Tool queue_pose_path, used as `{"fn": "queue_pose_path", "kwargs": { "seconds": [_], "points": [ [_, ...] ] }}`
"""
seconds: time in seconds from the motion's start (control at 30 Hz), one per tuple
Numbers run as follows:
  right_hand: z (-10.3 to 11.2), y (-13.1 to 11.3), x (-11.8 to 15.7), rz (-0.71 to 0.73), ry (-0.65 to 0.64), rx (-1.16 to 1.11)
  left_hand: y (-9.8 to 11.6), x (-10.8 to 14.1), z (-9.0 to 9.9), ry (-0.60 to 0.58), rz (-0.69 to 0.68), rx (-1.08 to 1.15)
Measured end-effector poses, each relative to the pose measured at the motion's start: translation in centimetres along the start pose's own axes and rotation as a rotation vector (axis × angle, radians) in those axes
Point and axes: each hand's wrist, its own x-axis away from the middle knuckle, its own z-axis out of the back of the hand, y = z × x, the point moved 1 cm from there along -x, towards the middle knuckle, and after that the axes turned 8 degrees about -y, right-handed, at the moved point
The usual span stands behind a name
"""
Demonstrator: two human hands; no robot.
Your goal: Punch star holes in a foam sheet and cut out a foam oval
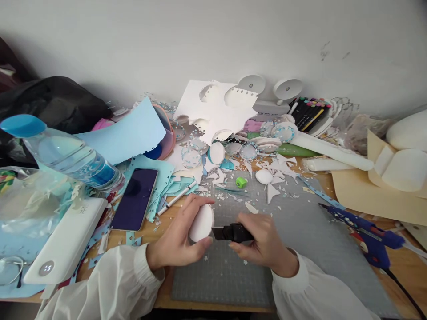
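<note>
My left hand (183, 233) grips a white round disc (202, 223) by its edge, thumb below and fingers above. The disc is tilted, with its right rim looking rough. My right hand (260, 240) is closed around a black-handled utility knife (235, 232). Its blade end points left, close to the disc's lower right edge; whether they touch I cannot tell. Both hands are above a grey cutting mat (220, 284). Past them on the mat are a small green sharpener-like piece (240, 182), a white egg-shaped piece (264, 176) and white paper scraps (272, 193).
To the left are a phone (135, 199), a white power bank (68, 240) and a water bottle (73, 153). On the right lies a blue glue gun (370, 233) with its cord. Cut white paper (216, 109), beaded discs (191, 157) and markers (312, 116) crowd the back.
</note>
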Motion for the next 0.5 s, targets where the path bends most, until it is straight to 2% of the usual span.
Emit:
{"fn": "queue_pose_path", "kwargs": {
  "seconds": [0.13, 0.3, 0.5],
  "points": [
    [-0.2, -0.3, 0.0, 0.023, -0.034, 0.055, -0.1, -0.1, -0.4, -0.032, 0.044, -0.065],
    [-0.7, -1.0, 0.0, 0.023, -0.066, 0.153, -1.1, -0.1, -1.2, -0.029, 0.179, -0.191],
    [-1.5, -1.4, 0.0, 0.010, -0.062, 0.194, -1.5, 0.0, -1.6, -0.041, 0.209, -0.340]
  ]
}}
